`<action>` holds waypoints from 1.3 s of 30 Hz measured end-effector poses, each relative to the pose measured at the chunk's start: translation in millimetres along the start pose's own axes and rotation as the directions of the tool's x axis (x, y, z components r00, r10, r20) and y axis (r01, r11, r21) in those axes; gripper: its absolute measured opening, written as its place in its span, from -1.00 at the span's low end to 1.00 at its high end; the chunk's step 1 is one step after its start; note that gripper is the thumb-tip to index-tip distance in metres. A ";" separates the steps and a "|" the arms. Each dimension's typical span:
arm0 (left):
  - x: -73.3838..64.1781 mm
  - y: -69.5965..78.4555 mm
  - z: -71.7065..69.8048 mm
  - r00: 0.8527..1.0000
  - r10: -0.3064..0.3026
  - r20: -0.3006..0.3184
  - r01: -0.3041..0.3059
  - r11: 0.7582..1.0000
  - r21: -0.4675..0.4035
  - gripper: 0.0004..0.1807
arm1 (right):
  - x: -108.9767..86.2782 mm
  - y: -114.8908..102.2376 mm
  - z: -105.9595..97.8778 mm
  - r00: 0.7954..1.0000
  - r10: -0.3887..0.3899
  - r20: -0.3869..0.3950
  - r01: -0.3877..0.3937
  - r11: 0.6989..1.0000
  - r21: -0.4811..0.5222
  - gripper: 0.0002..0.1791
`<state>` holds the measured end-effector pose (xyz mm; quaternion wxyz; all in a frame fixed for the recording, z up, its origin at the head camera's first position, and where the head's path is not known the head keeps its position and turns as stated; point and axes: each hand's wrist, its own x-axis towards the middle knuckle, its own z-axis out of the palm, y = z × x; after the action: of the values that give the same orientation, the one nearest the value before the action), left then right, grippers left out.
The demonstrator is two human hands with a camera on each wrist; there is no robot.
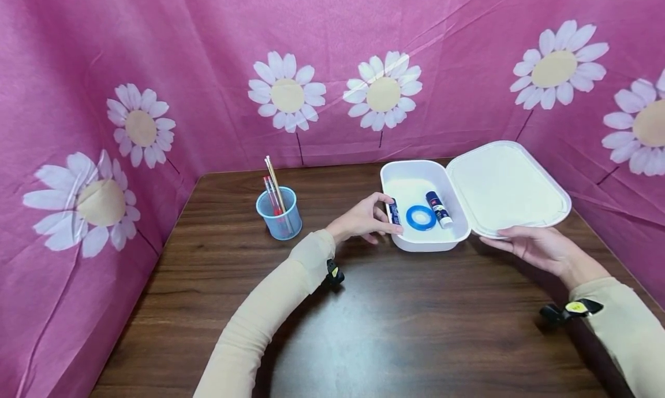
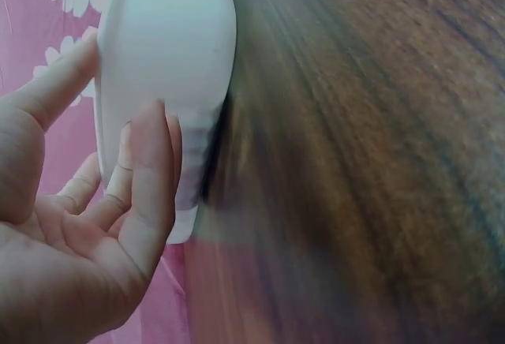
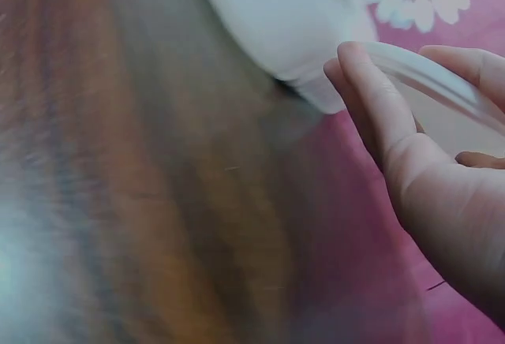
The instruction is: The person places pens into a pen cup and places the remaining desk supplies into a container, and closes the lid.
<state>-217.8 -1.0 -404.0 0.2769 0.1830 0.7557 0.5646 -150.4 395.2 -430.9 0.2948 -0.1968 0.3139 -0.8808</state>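
Observation:
A white plastic box (image 1: 423, 246) with rounded corners stands on the table. In it lie a dark blue glue stick with a white end (image 1: 439, 209), a ring of blue tape (image 1: 410, 218) and, along the left wall, a dark blue item with white print (image 1: 395, 212). My left hand (image 1: 363, 216) holds the box's left side, thumb and forefinger at the rim; the left wrist view shows the other fingers bent along the outer wall. With my right hand (image 1: 540, 249) I grip the near edge of a white lid (image 1: 509, 187), which is tilted beside the box's right wall.
A light blue mesh cup (image 1: 283, 224) holding pencils (image 1: 270, 191) and long thin sticks (image 1: 275, 181) stands left of the box. Behind the brown wooden table (image 1: 363, 328) hangs a pink curtain (image 1: 218, 51) with white flowers.

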 end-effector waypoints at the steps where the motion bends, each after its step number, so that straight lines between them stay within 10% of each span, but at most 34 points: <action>1: -0.8 1.5 -0.2 1.000 0.007 -0.007 -0.007 1.000 0.029 -0.13 | 0.4 -3.4 3.0 1.000 -0.014 0.009 0.014 1.000 -0.012 -0.34; 10: -8.0 26.7 -2.8 0.985 0.159 -0.072 -0.129 0.941 0.312 -0.30 | 5.7 -31.8 40.4 0.995 -0.094 0.030 0.099 0.976 -0.195 -0.33; 16: -8.3 48.0 -1.3 0.970 0.238 -0.053 -0.222 0.951 0.217 -0.47 | 17.2 -34.7 64.3 0.988 -0.153 0.006 0.146 0.936 -0.319 -0.40; 22: -9.9 68.8 5.6 0.988 0.153 -0.018 -0.151 0.986 0.065 -0.38 | 34.2 -20.7 89.0 0.968 -0.227 -0.109 0.136 0.836 -0.532 -0.54; 27: -6.7 78.7 16.2 0.992 0.123 0.010 -0.122 0.991 -0.062 -0.27 | 46.1 -7.1 103.7 0.941 -0.270 -0.205 0.007 0.620 -0.784 -0.68; 34: -0.9 80.9 23.5 0.995 0.098 0.026 -0.091 0.975 -0.203 -0.19 | 58.3 6.9 112.9 0.932 -0.297 -0.210 -0.178 0.131 -0.975 -0.76; 36: -0.8 80.9 23.7 0.994 0.105 0.040 -0.094 0.970 -0.224 -0.22 | 60.4 10.2 113.0 0.933 -0.311 -0.179 -0.175 0.041 -0.984 -0.76; 39: -1.5 83.0 24.1 0.993 0.105 0.055 -0.084 0.950 -0.301 -0.22 | 62.9 15.2 112.7 0.939 -0.320 -0.129 -0.143 -0.019 -0.990 -0.72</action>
<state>-204.5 40.8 -329.5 0.3002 0.1949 0.6421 0.6780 -131.5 296.0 -349.2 -0.0473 -0.2209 0.8750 -0.4281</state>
